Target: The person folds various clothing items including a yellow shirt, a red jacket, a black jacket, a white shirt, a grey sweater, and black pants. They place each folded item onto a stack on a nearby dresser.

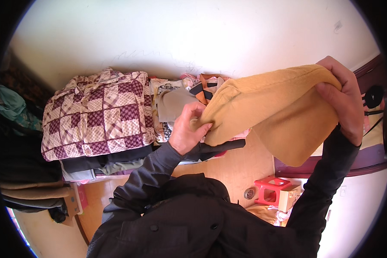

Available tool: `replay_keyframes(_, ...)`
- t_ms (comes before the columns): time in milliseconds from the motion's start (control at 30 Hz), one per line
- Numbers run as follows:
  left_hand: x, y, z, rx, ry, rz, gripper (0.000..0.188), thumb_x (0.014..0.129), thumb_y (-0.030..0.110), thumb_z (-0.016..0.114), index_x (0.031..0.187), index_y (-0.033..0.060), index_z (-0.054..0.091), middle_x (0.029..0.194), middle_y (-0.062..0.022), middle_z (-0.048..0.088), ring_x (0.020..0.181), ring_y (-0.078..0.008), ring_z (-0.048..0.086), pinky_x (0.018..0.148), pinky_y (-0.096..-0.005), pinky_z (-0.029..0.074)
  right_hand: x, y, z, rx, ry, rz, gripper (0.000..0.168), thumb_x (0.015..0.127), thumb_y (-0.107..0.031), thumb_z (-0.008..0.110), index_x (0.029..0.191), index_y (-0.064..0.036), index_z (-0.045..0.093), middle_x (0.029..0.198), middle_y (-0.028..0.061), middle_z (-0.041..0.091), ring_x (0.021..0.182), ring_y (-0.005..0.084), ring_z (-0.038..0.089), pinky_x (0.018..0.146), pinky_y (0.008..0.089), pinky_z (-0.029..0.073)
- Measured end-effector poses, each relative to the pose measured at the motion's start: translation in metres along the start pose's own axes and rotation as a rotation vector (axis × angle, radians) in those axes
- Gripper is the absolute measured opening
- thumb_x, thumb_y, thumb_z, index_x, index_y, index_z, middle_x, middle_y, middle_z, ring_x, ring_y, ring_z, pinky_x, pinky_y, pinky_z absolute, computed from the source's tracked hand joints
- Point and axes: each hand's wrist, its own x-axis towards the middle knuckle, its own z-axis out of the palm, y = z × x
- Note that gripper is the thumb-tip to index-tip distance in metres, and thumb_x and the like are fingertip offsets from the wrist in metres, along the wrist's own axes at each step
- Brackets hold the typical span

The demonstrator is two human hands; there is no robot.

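Note:
Stretched between my two hands is a mustard-yellow fabric garment (258, 100), partly folded over along its length. My left hand (190, 129) pinches its left end between thumb and fingers. At the other end, my right hand (342, 96) grips the upper right corner, thumb in front. A lower flap hangs loose below the right half. Behind my left hand lies a stack of folded clothes with a grey piece (171, 104) on top. Left of that sits a quilted purple-and-cream checked jacket (100, 113), folded on a pile of dark and grey clothes (106, 163).
A white wall (187, 35) rises behind the stacks. Dark garments (22, 158) hang at the far left. On the wooden floor (232, 164) stand a red plastic stool (271, 183) and a small box (288, 198), with a round floor drain (249, 193) nearby. A purple door frame (296, 166) is at right.

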Motion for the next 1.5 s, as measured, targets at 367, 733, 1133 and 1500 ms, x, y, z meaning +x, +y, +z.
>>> replay_keyframes(367,0.004,0.009,-0.013,0.141,0.067,0.294,0.027,0.073,-0.018,0.048,0.090,0.0021,0.053,0.102,-0.0141,0.051,0.078,-0.0225,0.053,0.068,-0.0278,0.044,-0.008,-0.004,0.002,-0.002,0.059,0.078,0.014,0.080,-0.012,0.060,0.088,-0.002,0.057,0.077,-0.0021,0.054,0.074,0.0047,0.048,0.067,0.0190,0.037)
replay_keyframes(733,0.006,-0.007,-0.013,-0.212,-0.526,-0.064,0.022,0.083,0.010,0.060,0.103,0.0016,0.058,0.102,-0.0134,0.051,0.097,-0.0276,0.051,0.088,-0.0318,0.040,-0.001,-0.007,0.005,-0.027,0.008,0.055,0.017,0.079,-0.012,0.063,0.090,-0.001,0.057,0.079,-0.0014,0.055,0.075,0.0052,0.049,0.069,0.0191,0.038)
replay_keyframes(1133,-0.018,-0.047,0.041,-0.228,-0.545,-0.292,0.032,0.071,0.015,0.077,0.097,0.0016,0.065,0.104,-0.0132,0.062,0.096,-0.0216,0.056,0.086,-0.0320,0.044,0.018,0.037,-0.017,0.031,-0.059,0.015,0.016,0.080,-0.013,0.062,0.090,-0.001,0.057,0.079,-0.0009,0.055,0.076,0.0061,0.050,0.069,0.0198,0.039)
replay_keyframes(1500,0.129,0.037,-0.069,0.939,-0.060,0.166,0.032,0.069,-0.002,0.061,0.100,0.0024,0.063,0.093,-0.0127,0.061,0.081,-0.0299,0.062,0.072,-0.0356,0.050,0.082,0.225,-0.047,-0.219,0.184,-0.301,0.015,0.082,-0.003,0.058,0.096,0.000,0.054,0.081,0.0076,0.056,0.074,0.0147,0.052,0.071,0.0247,0.043)
